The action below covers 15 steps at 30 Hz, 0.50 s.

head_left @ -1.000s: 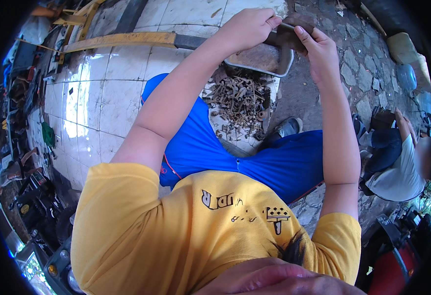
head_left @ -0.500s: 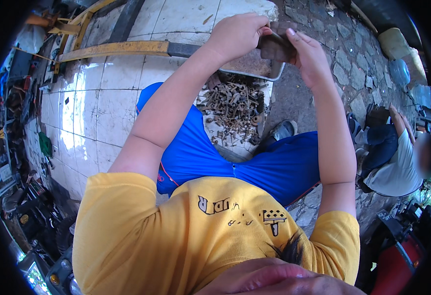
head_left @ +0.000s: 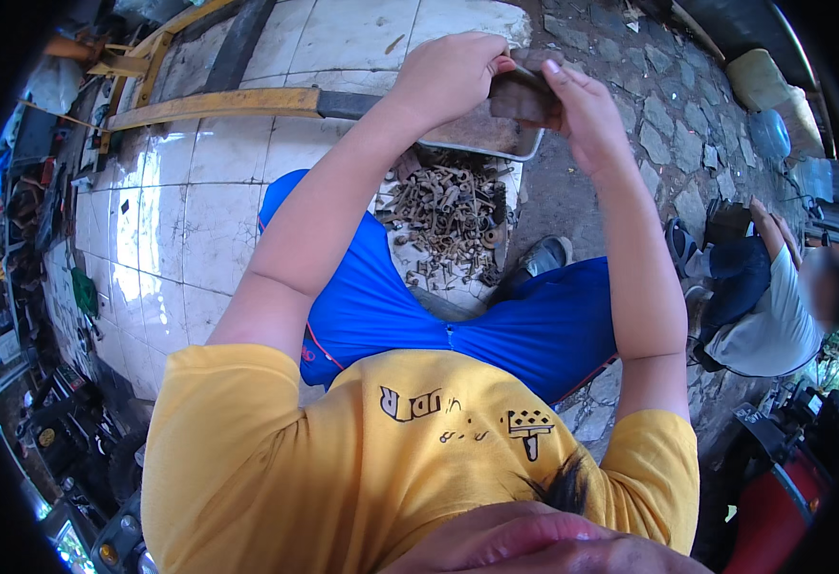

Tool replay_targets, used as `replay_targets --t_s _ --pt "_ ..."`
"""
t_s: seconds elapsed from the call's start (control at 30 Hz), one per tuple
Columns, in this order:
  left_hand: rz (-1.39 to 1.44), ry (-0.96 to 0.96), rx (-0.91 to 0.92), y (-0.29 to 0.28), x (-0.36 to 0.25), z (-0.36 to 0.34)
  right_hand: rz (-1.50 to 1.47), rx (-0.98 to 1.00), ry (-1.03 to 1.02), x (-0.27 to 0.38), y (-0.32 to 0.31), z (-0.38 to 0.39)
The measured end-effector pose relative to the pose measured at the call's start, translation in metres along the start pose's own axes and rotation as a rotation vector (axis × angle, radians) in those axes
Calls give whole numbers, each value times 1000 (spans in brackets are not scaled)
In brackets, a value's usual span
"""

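Both of my arms reach forward over a metal tray [head_left: 524, 151]. A flat brown piece [head_left: 523, 96], like a worn strip of cloth or sandpaper, is held up between my hands; its exact kind is unclear. My left hand [head_left: 453, 78] pinches its left end, fingers curled in. On the other end, my right hand [head_left: 587, 113] grips with the thumb on top, while its other fingers are partly hidden behind. Below the tray, between my legs, lies a pile of dirty bolts, nuts and small metal parts [head_left: 448, 215] on the white tiles.
A yellow and black metal bar [head_left: 218, 107] crosses the tiled floor [head_left: 161, 239] on the left. At right, a person in a light shirt [head_left: 768, 320] sits low on the stone paving. A red motorcycle part [head_left: 773, 517] stands lower right. Tools and machine parts [head_left: 65, 411] crowd the left side.
My hands and the brown piece have shifted slightly left in the picture, as has the whole scene. The piece is tilted a little differently, and both hands keep their hold.
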<state>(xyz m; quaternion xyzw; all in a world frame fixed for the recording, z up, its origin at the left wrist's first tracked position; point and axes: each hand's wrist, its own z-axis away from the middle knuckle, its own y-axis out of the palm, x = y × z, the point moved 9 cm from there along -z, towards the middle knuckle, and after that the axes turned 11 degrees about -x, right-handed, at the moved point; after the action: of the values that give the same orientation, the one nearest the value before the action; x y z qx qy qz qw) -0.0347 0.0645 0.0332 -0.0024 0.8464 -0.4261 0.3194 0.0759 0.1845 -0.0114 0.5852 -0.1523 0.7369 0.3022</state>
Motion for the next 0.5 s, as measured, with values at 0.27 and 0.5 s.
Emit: replay_targets --t_s 0.27,0.5 --pt "-47 -24 40 -1 0 -2 21 -19 -18 -1 -2 -3" --pt "-36 -11 30 2 1 0 31 -31 -41 4 -2 0"
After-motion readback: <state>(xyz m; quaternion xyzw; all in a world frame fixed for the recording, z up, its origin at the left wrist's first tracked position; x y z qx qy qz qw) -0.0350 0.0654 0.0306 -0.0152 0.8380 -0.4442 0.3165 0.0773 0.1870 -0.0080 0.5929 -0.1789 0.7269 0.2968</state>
